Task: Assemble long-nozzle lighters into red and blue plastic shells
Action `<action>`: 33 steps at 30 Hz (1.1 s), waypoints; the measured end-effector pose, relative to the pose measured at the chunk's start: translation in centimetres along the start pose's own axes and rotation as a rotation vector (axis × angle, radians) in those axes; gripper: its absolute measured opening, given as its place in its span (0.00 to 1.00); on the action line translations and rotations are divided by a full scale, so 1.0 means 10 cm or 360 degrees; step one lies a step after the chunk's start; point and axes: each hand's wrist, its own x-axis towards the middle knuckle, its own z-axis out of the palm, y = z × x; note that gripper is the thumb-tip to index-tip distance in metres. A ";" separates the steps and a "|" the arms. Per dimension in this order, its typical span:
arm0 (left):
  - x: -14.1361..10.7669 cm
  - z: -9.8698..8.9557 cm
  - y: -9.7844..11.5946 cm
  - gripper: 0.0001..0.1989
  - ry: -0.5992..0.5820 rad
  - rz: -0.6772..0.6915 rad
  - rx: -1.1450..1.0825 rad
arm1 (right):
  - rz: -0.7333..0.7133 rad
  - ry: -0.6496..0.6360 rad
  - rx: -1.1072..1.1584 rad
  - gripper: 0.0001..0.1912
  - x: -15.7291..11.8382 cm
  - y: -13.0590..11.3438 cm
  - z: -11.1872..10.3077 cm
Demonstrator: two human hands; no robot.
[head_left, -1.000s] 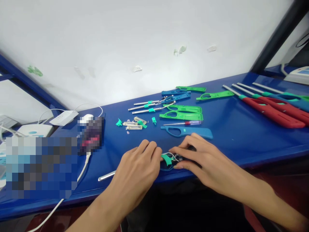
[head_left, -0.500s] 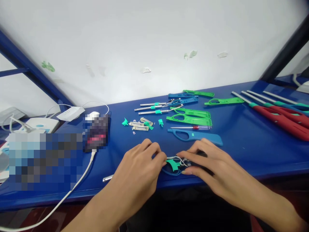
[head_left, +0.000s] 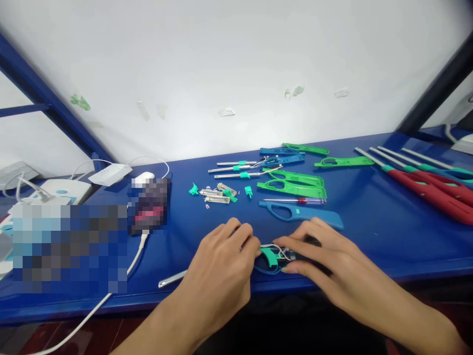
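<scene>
Near the table's front edge, my left hand (head_left: 225, 261) is closed on the left part of a blue lighter shell (head_left: 266, 270). A metal tube (head_left: 172, 279) sticks out to the left from under that hand. Between my hands a green trigger (head_left: 271, 257) and thin white wires (head_left: 283, 251) show in the shell. My right hand (head_left: 325, 251) grips the shell's right part between thumb and fingers, which hide much of it. Just beyond lies a blue shell half (head_left: 303, 215), with a screwdriver (head_left: 310, 200) behind it.
Green shell halves (head_left: 295, 187), clear fuel tanks (head_left: 217, 198) and metal tubes with wires (head_left: 236, 175) lie farther back. Several red and blue lighters (head_left: 428, 187) are at the right. A charging cable (head_left: 136, 259), a power strip (head_left: 62, 190) and blurred items are at the left.
The metal tube shows more to the left of my left hand. Both hands keep their hold on the shell. The whole view has shifted slightly.
</scene>
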 end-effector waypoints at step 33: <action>-0.03 0.09 0.06 0.14 0.0202 -0.0156 -0.0334 | -0.0024 -0.0011 0.0026 0.16 -0.01 0.03 0.01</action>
